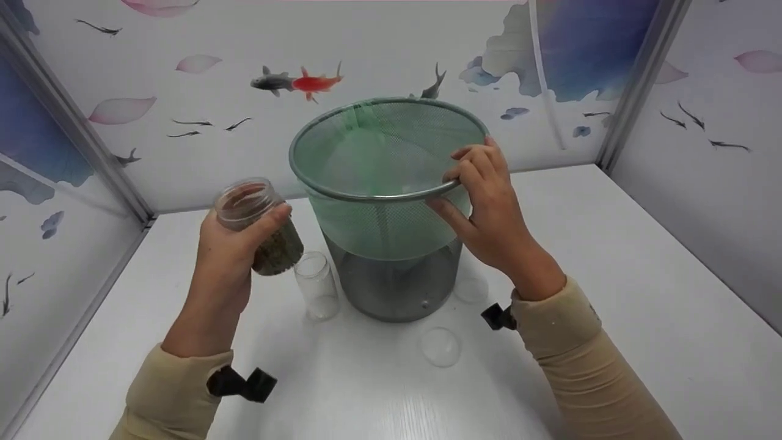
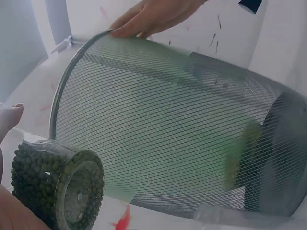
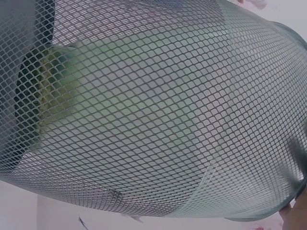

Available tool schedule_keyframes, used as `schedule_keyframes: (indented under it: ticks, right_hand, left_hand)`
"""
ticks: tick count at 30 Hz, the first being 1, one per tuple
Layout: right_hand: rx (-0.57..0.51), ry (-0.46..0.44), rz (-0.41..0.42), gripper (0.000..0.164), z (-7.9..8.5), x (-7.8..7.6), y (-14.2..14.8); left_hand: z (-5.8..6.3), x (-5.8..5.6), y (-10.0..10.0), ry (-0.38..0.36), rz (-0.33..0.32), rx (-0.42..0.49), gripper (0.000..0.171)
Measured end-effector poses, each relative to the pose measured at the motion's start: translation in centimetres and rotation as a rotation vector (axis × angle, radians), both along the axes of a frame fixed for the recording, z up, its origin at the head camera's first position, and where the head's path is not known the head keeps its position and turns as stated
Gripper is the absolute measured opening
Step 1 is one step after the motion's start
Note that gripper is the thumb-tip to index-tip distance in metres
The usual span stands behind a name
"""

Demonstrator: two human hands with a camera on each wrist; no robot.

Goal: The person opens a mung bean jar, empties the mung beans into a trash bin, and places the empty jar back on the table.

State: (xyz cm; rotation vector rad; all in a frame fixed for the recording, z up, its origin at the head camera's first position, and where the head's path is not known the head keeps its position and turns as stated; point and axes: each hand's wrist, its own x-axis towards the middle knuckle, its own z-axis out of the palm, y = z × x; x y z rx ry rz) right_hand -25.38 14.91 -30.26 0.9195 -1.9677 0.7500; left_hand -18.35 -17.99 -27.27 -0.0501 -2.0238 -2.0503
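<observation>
My left hand (image 1: 227, 253) grips a clear uncapped jar (image 1: 278, 247), held tilted left of the bin with its mouth to the upper left. Small green beans (image 2: 36, 179), like mung beans, show packed against its wall and base in the left wrist view. A round grey wire-mesh wastebasket (image 1: 397, 290) stands upright on the table, with a thin green bag (image 1: 372, 229) lining its upper part. On the right side of its rim my right hand (image 1: 489, 205) holds on, fingers over the top and thumb outside. Yellow-green matter (image 3: 50, 93) shows low inside the mesh.
An empty clear jar (image 1: 316, 290) stands beside the bin's left side. Two clear round lids lie to the right and front, the nearer lid (image 1: 440, 347) in front of the bin. White panels (image 1: 214, 153) printed with fish enclose the white table (image 1: 366, 391).
</observation>
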Motion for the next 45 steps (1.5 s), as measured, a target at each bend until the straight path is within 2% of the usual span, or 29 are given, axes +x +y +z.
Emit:
schedule_keyframes:
  ticks: [4,12,17,21,28,33,45]
  right_hand:
    - [0.001,0.002,-0.001,0.028,0.0,0.0,0.0]
    - [0.005,0.007,0.002,0.028,0.0,-0.1,0.0]
    - [0.003,0.017,0.007,0.028,0.0,-0.2,0.0]
    - [0.0,0.025,0.006,0.028,-0.1,-0.2,0.1]
    - [0.002,0.01,-0.002,0.028,-0.1,0.0,0.2]
    - [-0.003,0.004,0.0,0.029,-0.1,-0.1,0.0]
    - [-0.007,0.011,-0.002,0.028,-0.1,0.0,-0.1]
  left_hand:
    - [1.9,-1.5,-0.4,0.026,0.068,-0.126,0.066]
    - [5.4,-4.7,-0.7,0.066,0.134,-0.413,0.074]
    - [7.2,-6.8,0.0,0.084,0.17,-0.526,0.071]
    - [8.1,-8.2,0.6,0.092,0.181,-0.614,0.069]
    - [9.0,-10.1,1.6,0.099,0.2,-0.778,0.078]
    - [9.2,-11.0,2.1,0.117,0.24,-0.909,0.08]
    - [8.5,-12.3,3.4,0.281,0.375,-1.176,0.064]
